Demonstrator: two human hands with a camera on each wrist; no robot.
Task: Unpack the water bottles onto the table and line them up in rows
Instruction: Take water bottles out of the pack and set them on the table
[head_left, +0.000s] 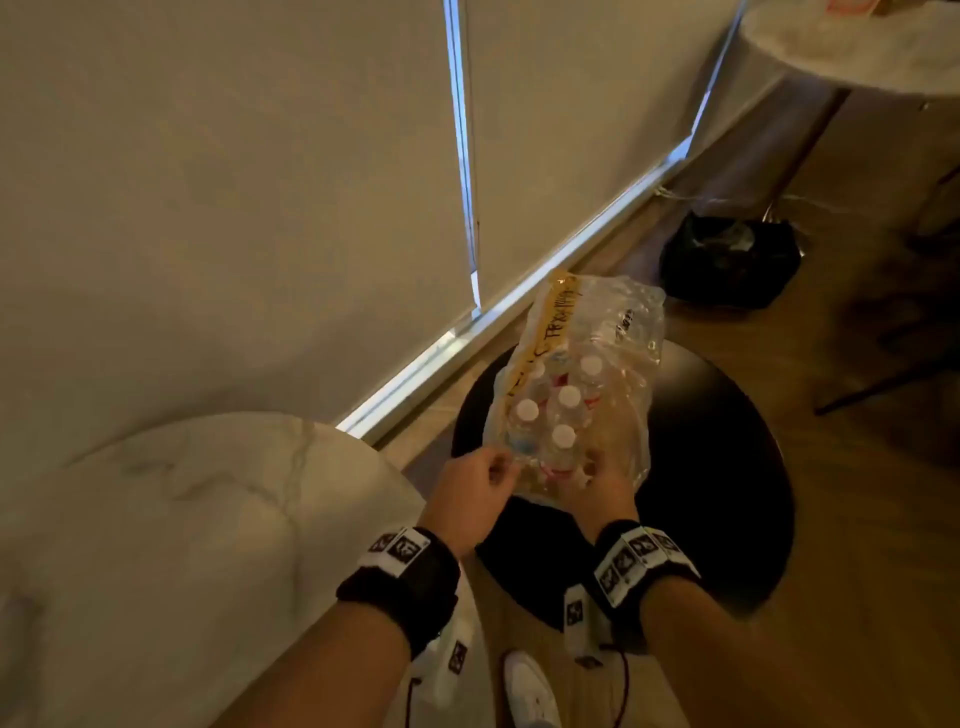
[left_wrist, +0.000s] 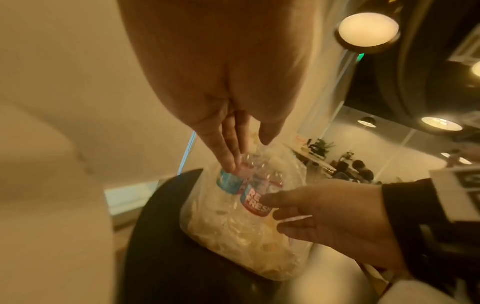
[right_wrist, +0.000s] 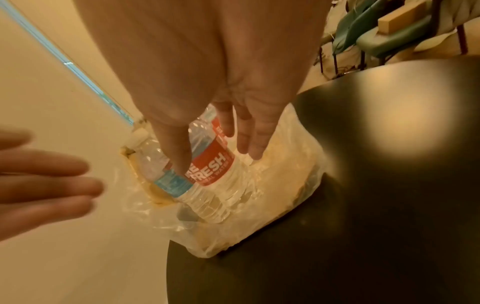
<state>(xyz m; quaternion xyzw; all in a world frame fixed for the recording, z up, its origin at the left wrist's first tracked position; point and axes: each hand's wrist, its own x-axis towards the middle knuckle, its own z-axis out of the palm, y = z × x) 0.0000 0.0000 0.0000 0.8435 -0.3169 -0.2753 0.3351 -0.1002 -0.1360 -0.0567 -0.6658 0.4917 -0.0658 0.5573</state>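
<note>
A torn clear shrink-wrap pack (head_left: 582, 384) holds several white-capped water bottles (head_left: 567, 397) and stands on a round black stool (head_left: 727, 467). My left hand (head_left: 483, 483) is at the pack's near left corner. In the left wrist view its straight fingers (left_wrist: 230, 162) touch the top of a wrapped bottle (left_wrist: 255, 203). My right hand (right_wrist: 215, 158) reaches in at the near end with fingers nearly straight. Its thumb lies on the red-and-blue label of a bottle (right_wrist: 207, 201), and its fingers hang on that bottle's other side. The white marble table (head_left: 182, 519) is at lower left.
A wall with blinds runs close behind the stool. A black bag (head_left: 727, 260) sits on the wooden floor beyond the pack. A second marble table (head_left: 857, 47) stands at upper right. My white shoe (head_left: 530, 691) is below the stool's near edge.
</note>
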